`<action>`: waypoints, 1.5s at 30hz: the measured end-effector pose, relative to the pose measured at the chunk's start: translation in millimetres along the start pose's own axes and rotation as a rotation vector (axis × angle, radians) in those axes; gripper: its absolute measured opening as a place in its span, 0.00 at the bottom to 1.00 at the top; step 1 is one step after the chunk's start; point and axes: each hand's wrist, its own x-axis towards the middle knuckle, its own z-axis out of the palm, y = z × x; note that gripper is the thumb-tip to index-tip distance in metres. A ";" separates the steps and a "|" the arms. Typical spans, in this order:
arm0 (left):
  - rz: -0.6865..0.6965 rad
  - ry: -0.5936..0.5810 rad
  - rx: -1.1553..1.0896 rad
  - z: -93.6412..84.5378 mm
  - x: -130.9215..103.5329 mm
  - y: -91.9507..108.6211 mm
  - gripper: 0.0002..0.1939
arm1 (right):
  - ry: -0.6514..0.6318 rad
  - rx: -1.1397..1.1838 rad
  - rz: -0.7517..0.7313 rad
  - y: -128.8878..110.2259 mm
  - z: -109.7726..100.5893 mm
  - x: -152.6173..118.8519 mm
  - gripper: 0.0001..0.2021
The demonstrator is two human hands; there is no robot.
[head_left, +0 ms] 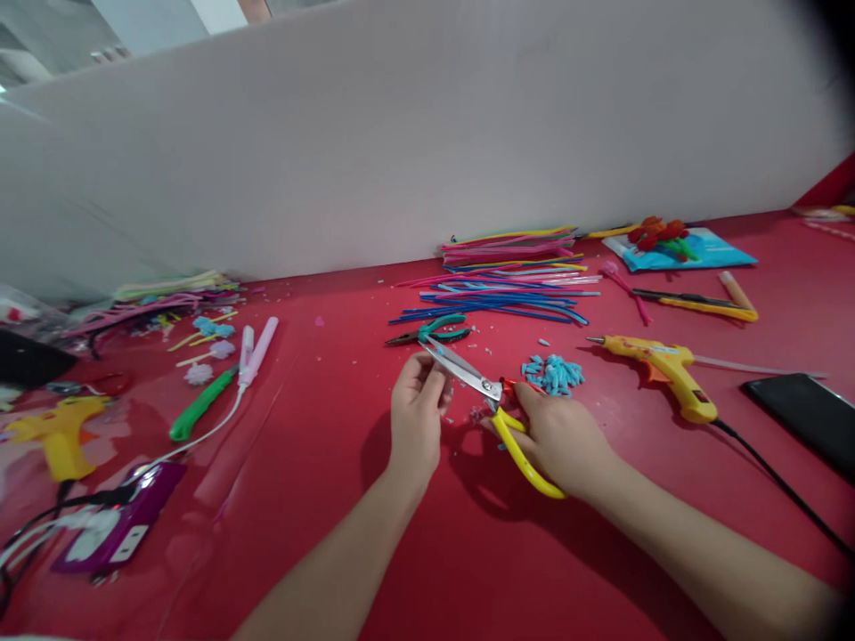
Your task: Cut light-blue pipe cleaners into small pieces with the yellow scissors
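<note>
With right hand (567, 441), grips scissors (468, 371) beside blue snippets (557, 376), likely for leverage; with left hand (414, 418), pinches narrowly, can't tell what.

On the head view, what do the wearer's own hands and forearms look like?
The left hand and right hand are ungloved. No sleeve, watch or bracelet shows on the left forearm or right forearm. Some fingers are hidden, so rings can't be ruled out.
</note>
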 end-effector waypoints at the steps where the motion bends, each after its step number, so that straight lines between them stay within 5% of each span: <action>1: 0.021 0.005 0.081 -1.2 0.5 1.2 0.04 | 0.002 -0.013 0.000 0.6 -0.7 0.0 0.20; 6: 0.081 0.002 0.337 -7.8 3.6 5.2 0.04 | 0.027 -0.065 0.009 3.0 -3.2 -0.6 0.20; 19: -0.113 0.002 -0.167 -8.2 10.1 -0.2 0.04 | -0.005 0.004 0.003 5.3 -0.3 1.4 0.18; 45: -0.144 -0.048 -0.217 -8.5 9.6 0.5 0.04 | -0.027 0.050 -0.007 6.9 -1.2 0.0 0.19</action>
